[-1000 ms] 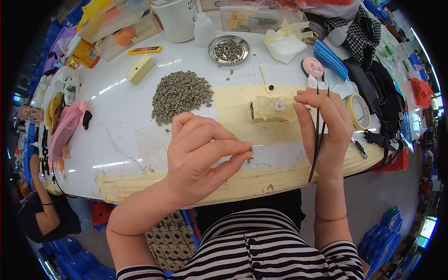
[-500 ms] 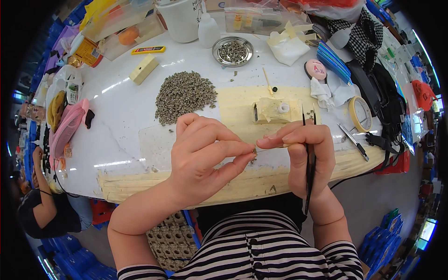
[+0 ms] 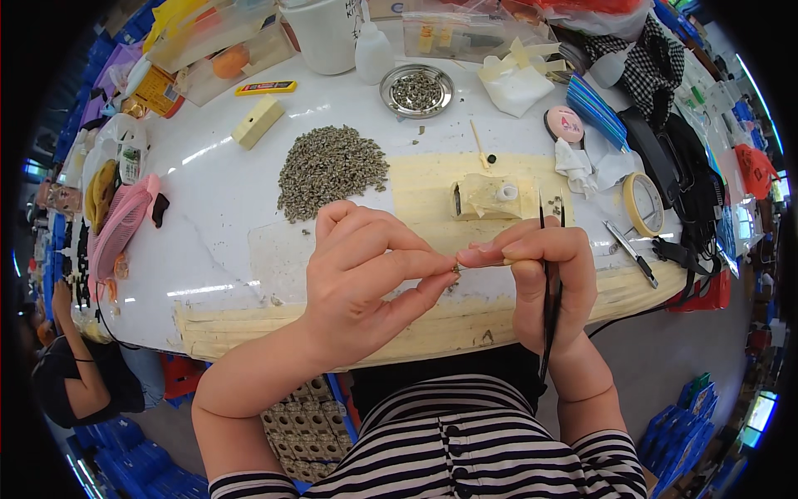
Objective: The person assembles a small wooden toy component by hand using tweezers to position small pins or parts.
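My left hand (image 3: 366, 279) is closed in a pinch on a tiny metal part (image 3: 455, 269) at its fingertips. Close against it from the right comes my right hand (image 3: 553, 274), its index fingertip almost touching the part. Black tweezers (image 3: 551, 320) lie through the right hand's fingers, tips pointing away from me and apart. Between that thumb and index finger sits a slim pale thing, mostly hidden. Beyond my left hand is a heap of small grey metal parts (image 3: 332, 170). A tape-covered block (image 3: 485, 200) with a white nozzle stands just past my right hand.
A round metal dish (image 3: 446, 93) of similar parts stands farther back, left of a white paper pouch (image 3: 515, 87). A wooden block (image 3: 258, 122) lies left. At right are a tape roll (image 3: 642, 204) and a craft knife (image 3: 629, 252). Another person's arm (image 3: 83, 358) shows far left.
My right fingertips have shifted slightly toward the tiny part, and less of the slim thing shows between the hands. The other person's arm at far left has moved.
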A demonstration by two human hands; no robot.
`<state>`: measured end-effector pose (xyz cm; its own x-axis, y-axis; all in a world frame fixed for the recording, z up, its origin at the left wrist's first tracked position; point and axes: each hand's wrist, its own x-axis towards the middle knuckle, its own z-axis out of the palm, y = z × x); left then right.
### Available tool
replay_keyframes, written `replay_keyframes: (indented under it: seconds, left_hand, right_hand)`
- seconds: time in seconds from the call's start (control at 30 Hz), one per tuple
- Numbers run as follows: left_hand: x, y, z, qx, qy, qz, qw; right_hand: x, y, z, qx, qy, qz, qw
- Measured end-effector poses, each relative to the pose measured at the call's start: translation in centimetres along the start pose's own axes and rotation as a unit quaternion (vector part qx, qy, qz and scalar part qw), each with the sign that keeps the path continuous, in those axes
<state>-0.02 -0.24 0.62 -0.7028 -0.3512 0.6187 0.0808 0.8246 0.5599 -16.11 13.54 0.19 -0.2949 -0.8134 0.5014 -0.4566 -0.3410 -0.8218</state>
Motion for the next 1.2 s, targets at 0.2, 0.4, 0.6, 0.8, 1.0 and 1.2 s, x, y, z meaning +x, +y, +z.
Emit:
replay_keyframes:
  seconds: [0.2, 0.4, 0.6, 0.8, 1.0, 1.2]
  left_hand:
    - [0.0, -0.1, -0.3, 0.002, -0.014, 0.015, 1.000]
    - [0.0, -0.2, -0.4, -0.001, -0.019, 0.017, 1.000]
    - [0.0, -0.2, -0.3, 0.002, -0.017, 0.021, 1.000]
    - [0.1, -0.1, -0.3, 0.001, -0.018, 0.019, 1.000]
    - [0.0, -0.1, -0.4, 0.002, -0.021, 0.022, 1.000]
    - [0.0, -0.2, -0.5, 0.005, -0.018, 0.021, 1.000]
  right_hand:
    - [0.1, 0.1, -0.1, -0.013, -0.004, -0.016, 1.000]
    - [0.1, 0.0, -0.1, -0.020, -0.002, -0.014, 1.000]
    - [0.1, -0.1, -0.1, -0.034, -0.003, -0.014, 0.999]
    - [0.1, 0.5, -0.4, -0.010, 0.014, -0.065, 0.998]
    - [1.5, 0.8, -2.4, -0.163, 0.137, -0.083, 0.974]
    - [3.0, 1.6, -2.5, -0.361, 0.121, -0.118, 0.917]
